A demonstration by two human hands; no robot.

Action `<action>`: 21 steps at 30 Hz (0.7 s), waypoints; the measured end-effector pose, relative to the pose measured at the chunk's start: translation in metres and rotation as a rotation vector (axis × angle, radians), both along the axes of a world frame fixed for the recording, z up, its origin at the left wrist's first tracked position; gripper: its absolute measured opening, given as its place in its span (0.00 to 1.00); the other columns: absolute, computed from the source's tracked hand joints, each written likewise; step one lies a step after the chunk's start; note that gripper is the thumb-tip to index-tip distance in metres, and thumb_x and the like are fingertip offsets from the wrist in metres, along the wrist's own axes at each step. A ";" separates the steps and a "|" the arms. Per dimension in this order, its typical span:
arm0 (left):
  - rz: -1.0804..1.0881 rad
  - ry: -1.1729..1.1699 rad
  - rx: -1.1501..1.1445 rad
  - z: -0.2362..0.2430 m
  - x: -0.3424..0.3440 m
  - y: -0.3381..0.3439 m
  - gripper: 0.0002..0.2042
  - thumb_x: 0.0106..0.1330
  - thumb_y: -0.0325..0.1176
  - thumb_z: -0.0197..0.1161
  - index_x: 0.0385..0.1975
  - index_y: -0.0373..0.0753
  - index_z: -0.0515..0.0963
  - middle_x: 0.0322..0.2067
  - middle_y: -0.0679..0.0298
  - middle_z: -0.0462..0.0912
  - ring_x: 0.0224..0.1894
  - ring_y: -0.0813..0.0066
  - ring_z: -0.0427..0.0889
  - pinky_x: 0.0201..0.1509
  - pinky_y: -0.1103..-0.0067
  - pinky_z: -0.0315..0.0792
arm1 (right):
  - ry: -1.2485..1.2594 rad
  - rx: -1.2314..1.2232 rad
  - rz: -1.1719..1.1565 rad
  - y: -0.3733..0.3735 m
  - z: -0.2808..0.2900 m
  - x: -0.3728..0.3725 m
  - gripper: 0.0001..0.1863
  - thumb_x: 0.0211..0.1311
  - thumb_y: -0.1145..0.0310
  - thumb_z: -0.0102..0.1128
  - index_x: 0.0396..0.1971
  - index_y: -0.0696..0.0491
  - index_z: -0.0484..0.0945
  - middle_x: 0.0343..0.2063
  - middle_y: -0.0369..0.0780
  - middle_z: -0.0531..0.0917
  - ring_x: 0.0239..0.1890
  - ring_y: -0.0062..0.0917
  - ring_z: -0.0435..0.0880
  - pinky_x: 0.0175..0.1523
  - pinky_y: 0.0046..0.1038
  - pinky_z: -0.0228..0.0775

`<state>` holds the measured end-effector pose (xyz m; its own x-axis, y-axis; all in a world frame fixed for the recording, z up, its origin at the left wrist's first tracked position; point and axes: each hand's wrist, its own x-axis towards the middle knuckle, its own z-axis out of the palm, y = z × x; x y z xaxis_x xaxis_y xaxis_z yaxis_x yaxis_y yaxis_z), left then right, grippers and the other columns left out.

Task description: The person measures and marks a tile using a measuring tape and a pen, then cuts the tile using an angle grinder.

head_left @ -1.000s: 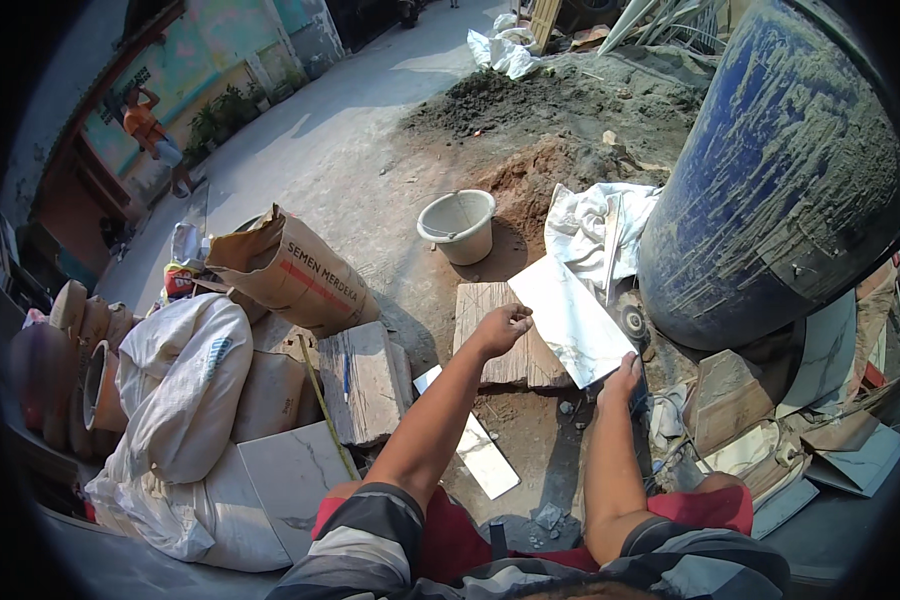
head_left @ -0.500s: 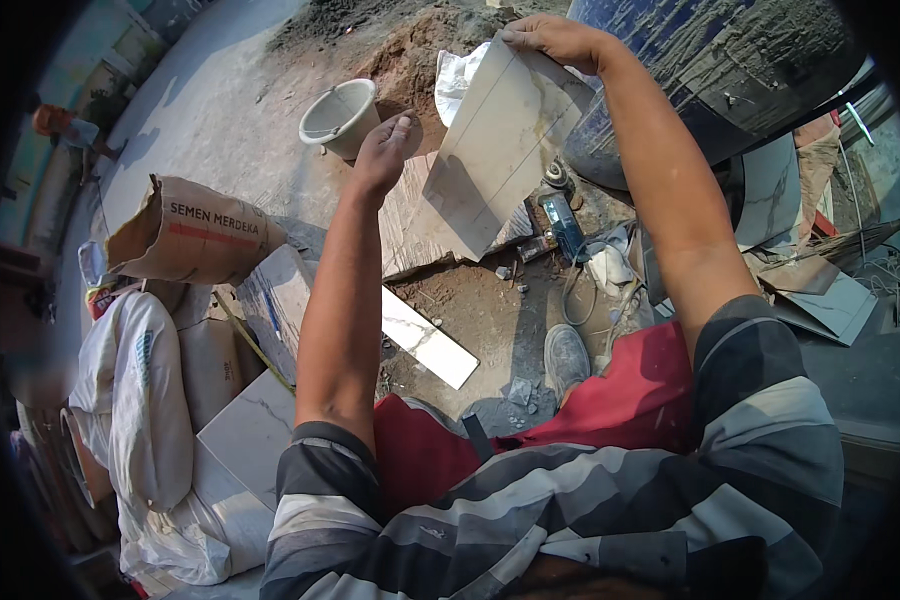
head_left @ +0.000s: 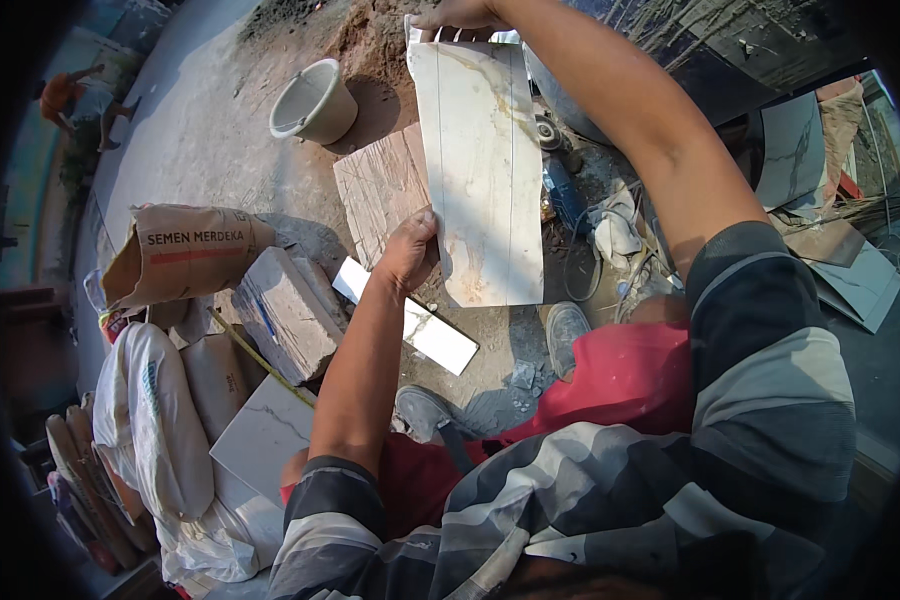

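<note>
A long white marble-patterned tile [head_left: 482, 165] with pencil lines along its length is held up in front of me. My left hand [head_left: 410, 250] grips its near left edge. My right hand [head_left: 460, 15] holds its far end at the top of the view. Below the tile on the ground lie a wooden board [head_left: 378, 190], a narrow white tile strip [head_left: 410, 320] and an angle grinder [head_left: 565, 195] with its cable.
A white bucket [head_left: 313, 100] stands by a sand heap. A brown cement bag [head_left: 185, 250], white sacks [head_left: 155, 420], a stack of tiles [head_left: 285, 310] and a flat tile [head_left: 265, 435] sit at left. More tiles [head_left: 850, 270] lie at right. A person [head_left: 65, 95] stands far left.
The tile has been lifted off the board and turned lengthwise, closer to me. My right hand moved to its far end; the left hand kept the near edge. The view tilted down.
</note>
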<state>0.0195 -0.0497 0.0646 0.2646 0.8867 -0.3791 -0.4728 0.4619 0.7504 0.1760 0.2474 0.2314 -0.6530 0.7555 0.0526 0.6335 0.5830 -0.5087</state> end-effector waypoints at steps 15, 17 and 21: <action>0.538 -0.152 -0.329 -0.150 0.037 -0.003 0.17 0.79 0.38 0.42 0.56 0.31 0.68 0.55 0.54 0.76 0.56 0.61 0.77 0.66 0.65 0.71 | 0.057 -0.392 -0.542 -0.171 -0.260 0.170 0.20 0.60 0.57 0.64 0.45 0.58 0.80 0.40 0.52 0.84 0.47 0.46 0.82 0.53 0.41 0.72; 0.567 -0.141 -0.358 -0.159 0.037 0.009 0.16 0.80 0.36 0.41 0.57 0.32 0.67 0.56 0.55 0.76 0.58 0.62 0.77 0.67 0.65 0.71 | -0.133 -0.176 -0.589 -0.182 -0.280 0.175 0.29 0.59 0.59 0.65 0.55 0.61 0.73 0.49 0.55 0.80 0.53 0.46 0.79 0.60 0.41 0.68; 0.623 -0.145 -0.333 -0.171 0.029 0.033 0.13 0.79 0.33 0.41 0.53 0.33 0.68 0.52 0.57 0.77 0.55 0.62 0.79 0.64 0.65 0.73 | -0.173 -0.244 -0.643 -0.186 -0.304 0.172 0.37 0.57 0.58 0.66 0.62 0.63 0.65 0.54 0.59 0.75 0.57 0.51 0.75 0.63 0.42 0.66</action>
<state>0.0484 -0.0168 -0.1067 -0.1850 0.7328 -0.6548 -0.8071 0.2669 0.5267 0.3479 0.0618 -0.0731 -0.0576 0.9711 -0.2317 0.8973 -0.0514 -0.4384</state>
